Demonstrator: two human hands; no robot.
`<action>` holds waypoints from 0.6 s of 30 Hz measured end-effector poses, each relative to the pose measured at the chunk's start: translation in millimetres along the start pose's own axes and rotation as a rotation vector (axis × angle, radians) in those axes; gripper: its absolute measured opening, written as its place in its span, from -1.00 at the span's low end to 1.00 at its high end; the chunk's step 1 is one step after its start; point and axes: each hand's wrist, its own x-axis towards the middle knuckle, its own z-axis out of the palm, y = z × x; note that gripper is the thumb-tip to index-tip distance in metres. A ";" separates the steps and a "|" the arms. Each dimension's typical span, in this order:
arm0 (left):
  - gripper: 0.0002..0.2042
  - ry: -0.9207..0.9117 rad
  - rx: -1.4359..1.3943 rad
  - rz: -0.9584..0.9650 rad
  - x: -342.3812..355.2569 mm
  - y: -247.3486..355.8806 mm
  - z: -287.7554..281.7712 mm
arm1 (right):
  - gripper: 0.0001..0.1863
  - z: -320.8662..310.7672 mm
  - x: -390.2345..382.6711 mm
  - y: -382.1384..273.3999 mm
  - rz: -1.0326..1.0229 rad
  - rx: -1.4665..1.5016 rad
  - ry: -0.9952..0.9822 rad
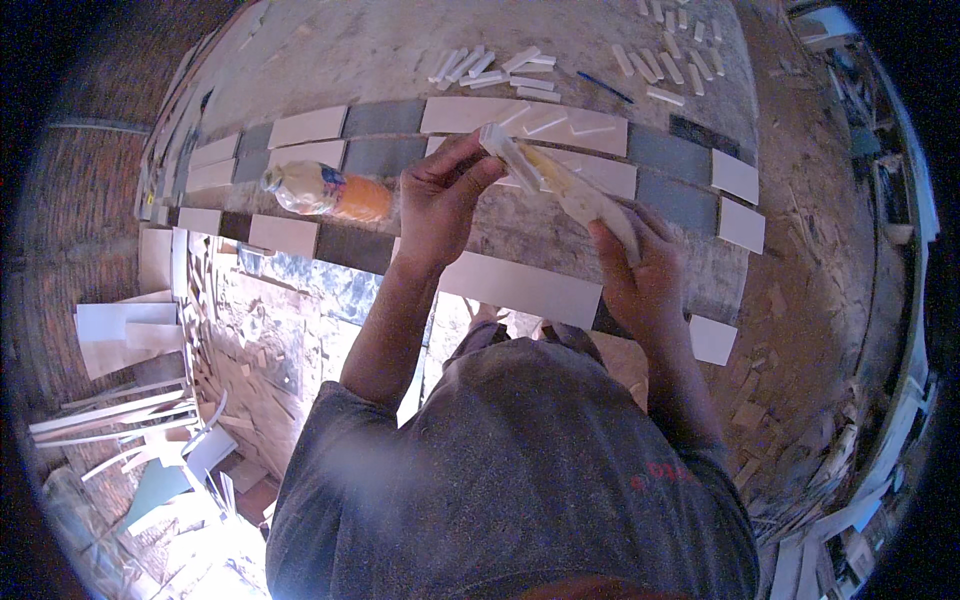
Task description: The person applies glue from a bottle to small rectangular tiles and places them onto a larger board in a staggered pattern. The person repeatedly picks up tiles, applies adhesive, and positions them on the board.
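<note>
My left hand (438, 208) pinches a small white strip (508, 155) between thumb and fingertips, tilted above the bench. My right hand (645, 268) is wrapped round a pale, yellowish squeeze bottle (578, 195). The bottle's narrow end points at the strip; whether they touch I cannot tell. Beneath them lies a whitish rectangular board (450, 115) with white diagonal marks on its right part. A second board just nearer is partly hidden by my hands. Left of my left hand, a clear bottle with orange contents (355, 198) lies on its side.
Several loose white strips (485, 68) lie on the far bench, with more at the far right (670, 70). A thin blue pen-like stick (605, 87) lies between them. Pale and grey panels (670, 157) line the bench in rows. Offcuts (125, 415) are piled at lower left.
</note>
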 end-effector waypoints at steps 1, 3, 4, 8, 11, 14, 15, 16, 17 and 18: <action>-0.71 0.001 -0.013 0.004 -0.6 1.0 1.9 | -0.73 1.1 0.2 1.1 -0.037 -0.041 -0.005; -0.70 -0.020 -0.025 0.019 -0.5 1.1 1.8 | -0.76 2.9 0.1 1.4 -0.109 -0.122 -0.019; -0.70 -0.030 -0.031 0.026 -0.1 1.1 1.6 | -0.76 1.5 -0.7 0.1 -0.116 -0.088 -0.028; -0.70 -0.011 -0.088 0.005 1.4 1.9 0.4 | -0.76 -5.6 -7.2 -1.3 -0.084 0.047 -0.040; -0.69 -0.026 -0.168 0.019 0.0 1.5 0.3 | -0.76 -6.5 -8.8 0.8 -0.024 0.037 -0.020; -0.68 -0.024 -0.247 0.035 -0.3 -2.3 0.4 | -0.76 -1.1 -11.0 6.3 -0.088 -0.093 -0.019; -0.68 -0.016 -0.250 0.038 1.2 -6.0 -1.0 | -0.77 0.1 -11.5 7.8 -0.130 -0.146 -0.025; -0.68 -0.007 -0.252 0.042 2.5 -8.4 -1.7 | -0.76 -0.6 -12.1 7.5 -0.132 -0.112 -0.034; -0.68 -0.010 -0.263 0.041 3.0 -9.0 -2.8 | -0.76 -1.4 -13.3 6.9 -0.133 -0.076 -0.044; -0.68 -0.012 -0.274 0.041 3.5 -9.1 -4.5 | -0.76 -2.5 -14.6 6.1 -0.134 -0.041 -0.054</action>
